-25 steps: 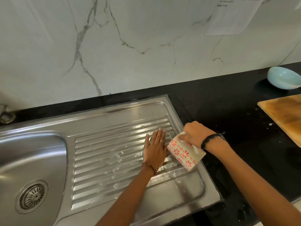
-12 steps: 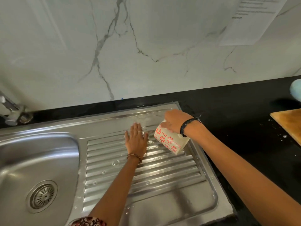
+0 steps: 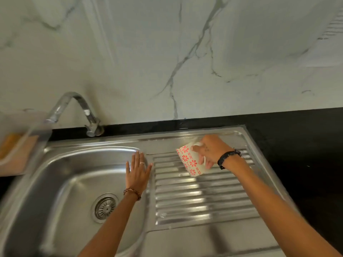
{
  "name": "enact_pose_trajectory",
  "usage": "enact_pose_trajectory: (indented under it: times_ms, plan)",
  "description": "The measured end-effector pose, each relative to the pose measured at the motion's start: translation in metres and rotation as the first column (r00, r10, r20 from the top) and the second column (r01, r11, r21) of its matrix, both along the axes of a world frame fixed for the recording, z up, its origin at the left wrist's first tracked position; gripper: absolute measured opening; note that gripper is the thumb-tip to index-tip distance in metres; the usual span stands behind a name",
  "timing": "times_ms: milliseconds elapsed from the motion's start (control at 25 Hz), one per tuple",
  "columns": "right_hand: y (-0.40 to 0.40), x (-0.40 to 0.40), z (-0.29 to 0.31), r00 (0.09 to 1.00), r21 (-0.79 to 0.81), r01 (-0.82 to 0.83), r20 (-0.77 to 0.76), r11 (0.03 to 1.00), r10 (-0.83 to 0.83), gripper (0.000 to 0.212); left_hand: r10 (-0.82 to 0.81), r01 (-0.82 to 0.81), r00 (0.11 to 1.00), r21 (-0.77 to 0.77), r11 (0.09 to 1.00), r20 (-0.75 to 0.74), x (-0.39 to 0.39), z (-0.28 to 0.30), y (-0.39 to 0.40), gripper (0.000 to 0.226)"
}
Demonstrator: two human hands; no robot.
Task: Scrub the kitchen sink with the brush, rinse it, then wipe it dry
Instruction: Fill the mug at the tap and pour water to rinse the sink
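Patterned cup in right hand grip

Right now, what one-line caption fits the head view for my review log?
Right hand tips a floral mug over the sink's drainboard; left hand lies flat on the basin edge.

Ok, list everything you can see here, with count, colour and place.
Sink basin: one, steel, lower left.
Drain strainer: one, steel, basin floor.
Drainboard: one, ribbed steel, right of basin.
Tap: one, chrome, behind basin.
Mug: one, white with red flowers, tilted over drainboard.
Countertop: one, black, right.
Clear container: one, far left, blurred.
Wall: white marble.
Left hand: flat on basin's right edge.
Right hand: holds mug.
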State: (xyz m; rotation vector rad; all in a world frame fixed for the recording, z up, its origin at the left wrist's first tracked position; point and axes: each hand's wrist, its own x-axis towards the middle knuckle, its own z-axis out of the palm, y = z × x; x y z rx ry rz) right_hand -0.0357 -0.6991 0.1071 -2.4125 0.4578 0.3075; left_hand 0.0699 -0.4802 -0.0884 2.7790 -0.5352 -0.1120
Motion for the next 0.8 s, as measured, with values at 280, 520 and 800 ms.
enact_pose_trajectory:
  times_ms: [280, 520, 800]
  plan:
    - [0.135, 0.084, -0.038, 0.992, 0.426, 0.128, -0.057, 0.896, -0.114, 0.039, 0.301, -0.327, 0.945, -0.446, 0.833, -0.13, 0.109, 0.06, 0.132, 0.058]
    - [0.215, 0.145, -0.068, 0.997, 0.364, -0.067, 0.067, 0.929, 0.046, 0.041, 0.29, -0.402, 0.904, -0.393, 0.827, -0.314, 0.21, 0.092, 0.135, 0.065]
    - [0.256, 0.179, -0.092, 0.99, 0.394, -0.12, 0.113, 0.911, 0.082, 0.036, -0.121, -0.679, 0.538, -0.513, 0.525, -0.835, 0.254, 0.036, 0.164, 0.04]
